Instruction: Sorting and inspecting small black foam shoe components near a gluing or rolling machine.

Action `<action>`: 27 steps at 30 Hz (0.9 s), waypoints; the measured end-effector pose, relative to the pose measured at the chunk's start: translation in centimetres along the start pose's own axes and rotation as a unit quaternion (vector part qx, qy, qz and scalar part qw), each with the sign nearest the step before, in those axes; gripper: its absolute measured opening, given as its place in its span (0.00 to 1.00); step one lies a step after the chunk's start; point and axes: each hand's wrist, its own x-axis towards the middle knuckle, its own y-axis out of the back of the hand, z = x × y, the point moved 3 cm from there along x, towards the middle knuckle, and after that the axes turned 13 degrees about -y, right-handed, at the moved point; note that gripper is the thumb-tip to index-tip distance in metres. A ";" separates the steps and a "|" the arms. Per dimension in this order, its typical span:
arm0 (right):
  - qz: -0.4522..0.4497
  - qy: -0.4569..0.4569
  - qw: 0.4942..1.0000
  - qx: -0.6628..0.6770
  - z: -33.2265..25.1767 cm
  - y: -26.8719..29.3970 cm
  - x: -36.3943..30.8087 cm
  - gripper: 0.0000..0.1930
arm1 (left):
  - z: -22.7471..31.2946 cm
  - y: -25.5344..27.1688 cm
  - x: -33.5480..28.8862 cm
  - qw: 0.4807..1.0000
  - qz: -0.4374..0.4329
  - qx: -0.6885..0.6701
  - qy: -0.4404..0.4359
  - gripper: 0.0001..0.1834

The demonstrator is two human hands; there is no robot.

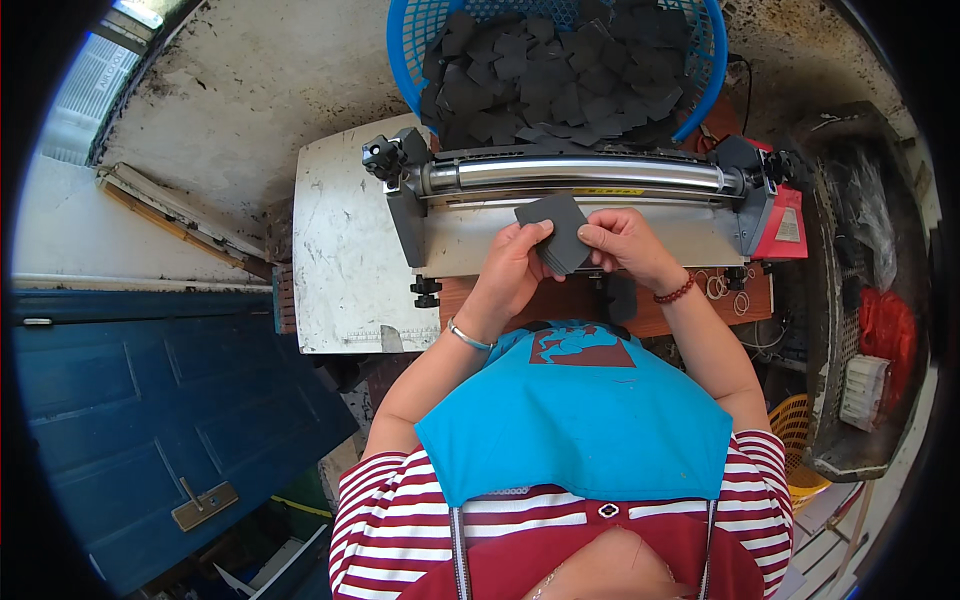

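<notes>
A small stack of thin dark grey square sheets (556, 232) is held up in front of a roller machine (590, 178). My left hand (513, 262) grips its left side, thumb on top and fingers underneath. At the right edge, my right hand (628, 245) pinches the stack between thumb and fingers. The sheets are slightly fanned along the lower left. The machine has a long shiny metal roller, a flat metal plate in front, black knobs and a red cover at its right end.
Behind the machine stands a blue plastic basket (397, 52) heaped with similar dark pieces. A white board (350, 240) lies left of the machine. Rubber bands (738, 302) hang at the right. Further right are a grey trough (825, 400) with a red bag and a yellow basket (795, 420).
</notes>
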 end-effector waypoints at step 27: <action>0.093 -0.114 0.972 -0.184 0.7 3.5 -1.8 0.21 | 1.3 1.3 -0.5 0.954 0.059 0.273 -0.106 0.15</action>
